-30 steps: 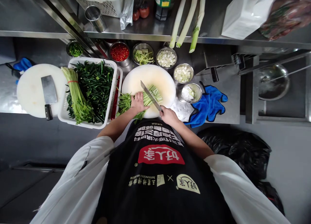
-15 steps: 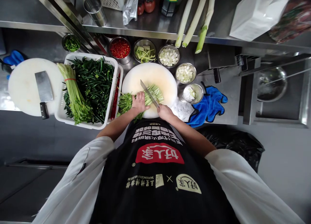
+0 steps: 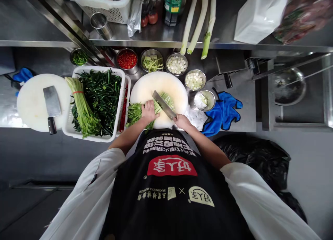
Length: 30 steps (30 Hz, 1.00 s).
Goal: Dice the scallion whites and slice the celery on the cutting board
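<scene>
**Cut greens under the left hand, knife in the right; apron lettering partly legible**

The green stalks [image 3: 168, 98] lie on the round white cutting board [image 3: 179, 89] directly before the wearer, leafy ends to the left, pale cut ends to the right. The board rests on a metal surface [image 3: 246, 111].

The left hand [image 3: 148, 111] lies over the bunch, its fingers spread across the stalks and gripping them against the board, thumb toward the knife [image 3: 163, 104]. The fingers of the right hand [image 3: 182, 121] are closed around the knife's near end; the handle itself is hidden. The blade slants across the stalks, just beside the left hand. Whether its edge has entered them cannot be determined.

Handling, in this inspector's judgement: the stalks should be light and crisp, firm along their length yet easily snapped or bruised, with limp leaves. If damp, they may roll or slide over one another. The sound hold is from above, across the whole bundle, fingertips tucked back from the blade. The knife appears stiff and heavier, to be held only at the handle.

Markings: the black apron [image 3: 169, 219] carries a red panel reading 好人家, with ®, inverted in this view; below, "SANXINGDUI MUSEUM" and a ×. Its upper white lines are only partly legible. The green bottle label [image 3: 173, 6] on the shelf [image 3: 156, 38] cannot be read.
</scene>
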Tool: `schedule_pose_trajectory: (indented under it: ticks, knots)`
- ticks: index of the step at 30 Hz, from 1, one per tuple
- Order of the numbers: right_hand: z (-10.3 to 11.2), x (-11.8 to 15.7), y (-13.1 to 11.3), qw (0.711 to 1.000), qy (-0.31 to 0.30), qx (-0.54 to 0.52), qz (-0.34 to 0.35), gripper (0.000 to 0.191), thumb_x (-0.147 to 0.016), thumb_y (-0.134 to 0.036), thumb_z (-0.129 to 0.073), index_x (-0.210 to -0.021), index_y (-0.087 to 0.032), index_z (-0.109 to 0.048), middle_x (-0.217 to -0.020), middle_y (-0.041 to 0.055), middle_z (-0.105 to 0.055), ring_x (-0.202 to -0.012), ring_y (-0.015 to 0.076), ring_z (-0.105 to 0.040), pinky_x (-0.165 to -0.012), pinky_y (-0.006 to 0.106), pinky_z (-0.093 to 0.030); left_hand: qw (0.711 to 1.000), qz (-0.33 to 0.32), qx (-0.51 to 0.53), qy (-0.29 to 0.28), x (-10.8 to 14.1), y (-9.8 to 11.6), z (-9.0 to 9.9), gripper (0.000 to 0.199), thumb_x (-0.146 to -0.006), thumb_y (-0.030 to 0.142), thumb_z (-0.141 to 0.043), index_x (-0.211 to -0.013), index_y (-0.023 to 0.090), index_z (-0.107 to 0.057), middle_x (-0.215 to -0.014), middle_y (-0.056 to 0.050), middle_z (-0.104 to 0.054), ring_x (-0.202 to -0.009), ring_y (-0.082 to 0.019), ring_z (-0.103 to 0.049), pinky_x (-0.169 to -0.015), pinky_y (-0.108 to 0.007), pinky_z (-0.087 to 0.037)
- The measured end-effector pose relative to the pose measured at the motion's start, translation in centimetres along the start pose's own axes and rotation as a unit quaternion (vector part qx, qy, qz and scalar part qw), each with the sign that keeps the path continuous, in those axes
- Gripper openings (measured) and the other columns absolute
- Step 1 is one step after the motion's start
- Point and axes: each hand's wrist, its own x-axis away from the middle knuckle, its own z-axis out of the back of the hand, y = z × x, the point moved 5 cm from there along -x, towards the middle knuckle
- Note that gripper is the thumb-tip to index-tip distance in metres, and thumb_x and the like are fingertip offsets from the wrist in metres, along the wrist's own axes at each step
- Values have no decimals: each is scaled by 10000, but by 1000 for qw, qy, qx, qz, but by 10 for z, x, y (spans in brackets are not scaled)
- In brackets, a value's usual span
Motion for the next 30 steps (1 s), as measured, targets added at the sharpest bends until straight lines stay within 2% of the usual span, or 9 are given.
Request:
schedule_pose_trajectory:
  ticks: [4, 7, 9, 11, 15, 19, 22, 26, 30]
  knots:
    - [2, 5, 8, 1000, 15, 1, -5, 318, -1108, -328, -488, -1190, -154, -741, -1156, 155, -800, -1016, 257, -754, -762, 256, -480, 1000, -11, 23, 5, -3, -5, 9, 1021, -958, 653, -567, -1735, 61, -269, -1741, -258, -348, -1592, -453, -319, -1307, -619, -217]
    - [1, 5, 2, 1000, 20, -11, -3, 307, -1106, -323, -501, -1206, -149, -734, -1170, 164, -796, -1004, 257, -754, -774, 259, -483, 997, -58, 43, 39, -4, -14, 25, 750, -1010, 484, -545, -1664, 126, -467, -1713, -205, -424, -1569, -428, -370, -1324, -611, -205]
    - [0, 4, 1, 1000, 19, -20, -4, 308, -1106, -320, -505, -1213, -142, -731, -1170, 168, -795, -1002, 259, -756, -781, 261, -488, 990, -118, 49, 55, -7, -16, 35, 590, -1003, 298, -533, -1574, 160, -597, -1650, -168, -515, -1507, -379, -462, -1305, -545, -292]
    - [-1, 2, 2, 999, 18, -27, -1, 310, -1107, -314, -501, -1212, -138, -733, -1168, 170, -795, -1009, 260, -757, -786, 261, -492, 978, -199, 43, 39, -13, -10, 39, 559, -973, 172, -515, -1512, 177, -660, -1556, -139, -602, -1428, -321, -540, -1252, -459, -385]
    - [-2, 0, 5, 999, 24, -30, 6, 309, -1105, -304, -496, -1207, -135, -734, -1177, 175, -793, -1036, 263, -755, -818, 264, -496, 949, -314, -6, -15, -31, 6, 35, 486, -985, 174, -516, -1422, 194, -728, -1402, -122, -678, -1309, -287, -610, -1170, -392, -445]
    - [-4, -2, 6, 999, 22, -31, 8, 312, -1095, -300, -497, -1221, -138, -732, -1181, 180, -790, -1033, 270, -756, -819, 274, -503, 944, -328, -29, -27, -45, 11, 28, 365, -1015, 209, -512, -1244, 174, -795, -1326, -146, -699, -1172, -282, -665, -1032, -371, -494]
    - [-5, -2, 6, 999, 18, -38, 7, 310, -1089, -306, -501, -1232, -158, -732, -1181, 170, -791, -1027, 272, -757, -812, 278, -508, 943, -331, -9, -23, -48, 8, 24, 337, -1008, 190, -520, -1209, 178, -790, -1325, -137, -708, -1133, -265, -680, -988, -350, -504]
    - [-5, -3, 8, 999, 19, -45, 9, 312, -1084, -309, -499, -1235, -167, -732, -1169, 161, -793, -1008, 272, -757, -788, 280, -510, 947, -316, 52, -4, -54, 5, 21, 309, -983, 180, -540, -1143, 184, -805, -1262, -127, -733, -1073, -253, -705, -982, -356, -529]
    - [-4, -3, 9, 999, 17, -47, 7, 316, -1084, -316, -503, -1240, -159, -729, -1159, 164, -793, -992, 268, -756, -756, 274, -507, 938, -309, 152, 28, -60, 0, 26, 264, -935, 190, -596, -1063, 201, -827, -1198, -114, -752, -1089, -253, -717, -1067, -382, -545]
